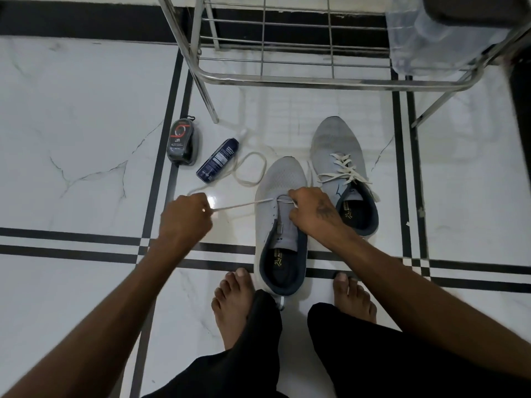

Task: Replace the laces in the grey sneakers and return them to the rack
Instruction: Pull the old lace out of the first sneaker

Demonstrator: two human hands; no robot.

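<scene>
1. While the near grey sneaker (280, 214) lies at the centre of the frame, its long axis is seen to run almost straight up the picture, toe toward the top edge and heel opening toward the bare feet (232, 305) at the bottom.
2. A white lace (244, 204) is pinched in the curled fingers of the left hand (186, 216), left of centre, and is stretched taut rightward to the lowest eyelets.
3. The lace at the eyelets is pinched by the right hand (313, 211), which rests on the sneaker's tongue.
4. The lace's slack is looped on the floor (86, 110) above the toe.
5. The second grey sneaker (342, 173), already laced, is set just right, pointing the same way, toe slightly leftward.
6. The metal rack (287, 79) stands across the upper frame.
7. A shoe-polish sponge (182, 142) and a dark blue bottle (218, 160) lie upper left of the sneakers.
</scene>
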